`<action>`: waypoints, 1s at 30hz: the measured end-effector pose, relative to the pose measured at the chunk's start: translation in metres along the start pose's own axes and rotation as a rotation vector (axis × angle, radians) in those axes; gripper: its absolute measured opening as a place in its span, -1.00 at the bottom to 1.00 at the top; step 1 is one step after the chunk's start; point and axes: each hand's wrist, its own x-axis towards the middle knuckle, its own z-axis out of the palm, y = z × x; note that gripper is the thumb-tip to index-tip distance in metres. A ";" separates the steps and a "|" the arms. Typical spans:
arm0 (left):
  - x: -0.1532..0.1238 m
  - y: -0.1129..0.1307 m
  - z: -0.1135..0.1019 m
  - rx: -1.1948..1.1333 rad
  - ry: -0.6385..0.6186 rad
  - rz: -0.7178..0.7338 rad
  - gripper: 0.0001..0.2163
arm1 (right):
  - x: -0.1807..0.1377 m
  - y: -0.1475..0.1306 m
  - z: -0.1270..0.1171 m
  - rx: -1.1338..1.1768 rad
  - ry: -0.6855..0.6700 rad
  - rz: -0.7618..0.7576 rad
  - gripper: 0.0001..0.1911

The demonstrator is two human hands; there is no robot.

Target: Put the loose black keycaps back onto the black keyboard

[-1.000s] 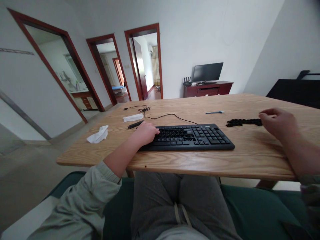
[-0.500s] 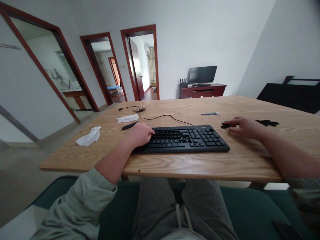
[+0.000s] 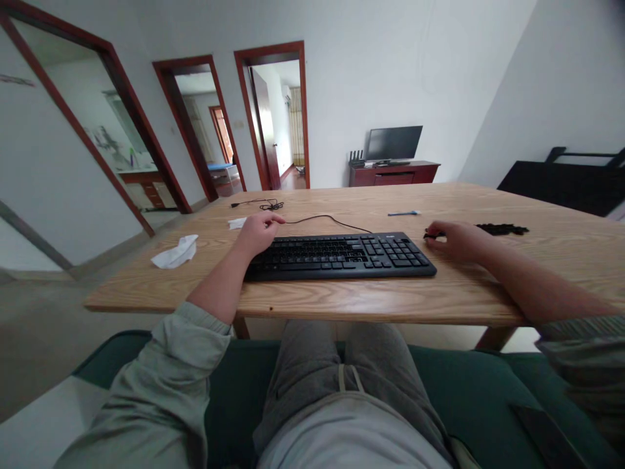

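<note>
The wooden table (image 3: 312, 301) spans the middle of the frame; on it the black keyboard (image 3: 342, 255) lies at centre, a patch of its key field showing bare sockets; the left hand (image 3: 258, 234), left of centre, is loosely curled over the keyboard's far left corner, thumb and fingers near one another, and I cannot tell whether anything is between them; the right hand (image 3: 459, 241), right of centre, has its fingertips down among the small black pieces (image 3: 502, 229), and I cannot tell whether they pinch one; a crumpled tissue (image 3: 176, 252) lies at mid-left, a thin cable (image 3: 322, 216) trails behind the keyboard, and a blue brush (image 3: 403, 213) lies beyond its right end; half a second ago the left hand rested on the keyboard's left end, whereas now it sits farther back; the right hand stays at the near end of the pieces.
</note>
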 end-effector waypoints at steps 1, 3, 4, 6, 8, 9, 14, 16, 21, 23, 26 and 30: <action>0.000 0.001 0.001 -0.009 0.001 0.006 -0.72 | 0.001 -0.005 -0.002 0.038 0.039 -0.007 -0.67; 0.001 0.003 0.004 -0.020 -0.024 0.026 -0.72 | 0.002 -0.022 -0.009 0.128 0.153 -0.036 -0.63; 0.002 0.006 0.005 -0.023 -0.053 0.040 -0.72 | 0.002 -0.034 -0.012 0.164 0.202 -0.054 -0.60; 0.004 0.013 0.007 -0.027 -0.149 0.068 -0.72 | 0.003 -0.063 -0.018 0.212 0.230 -0.106 -0.57; 0.008 0.025 0.007 -0.028 -0.269 0.102 -0.71 | 0.003 -0.097 -0.022 0.242 0.186 -0.192 -0.61; 0.010 0.032 0.007 -0.023 -0.325 0.122 -0.71 | 0.004 -0.114 -0.023 0.255 0.150 -0.235 -0.63; 0.021 0.073 0.018 0.023 -0.541 0.218 -0.73 | 0.003 -0.171 -0.020 0.301 0.004 -0.313 -0.69; 0.023 0.085 0.030 0.009 -0.584 0.267 -0.74 | 0.002 -0.178 -0.016 0.311 0.002 -0.333 -0.72; 0.020 0.094 0.063 -0.145 -0.581 0.293 -0.71 | -0.003 -0.177 -0.006 0.315 0.118 -0.411 -0.85; 0.018 0.094 0.071 -0.252 -0.542 0.293 -0.68 | -0.003 -0.177 -0.005 0.330 0.202 -0.467 -0.89; 0.015 0.092 0.075 -0.356 -0.463 0.286 -0.73 | -0.004 -0.178 -0.004 0.355 0.278 -0.548 -0.91; 0.013 0.090 0.073 -0.394 -0.427 0.279 -0.76 | -0.007 -0.178 -0.004 0.362 0.292 -0.532 -0.84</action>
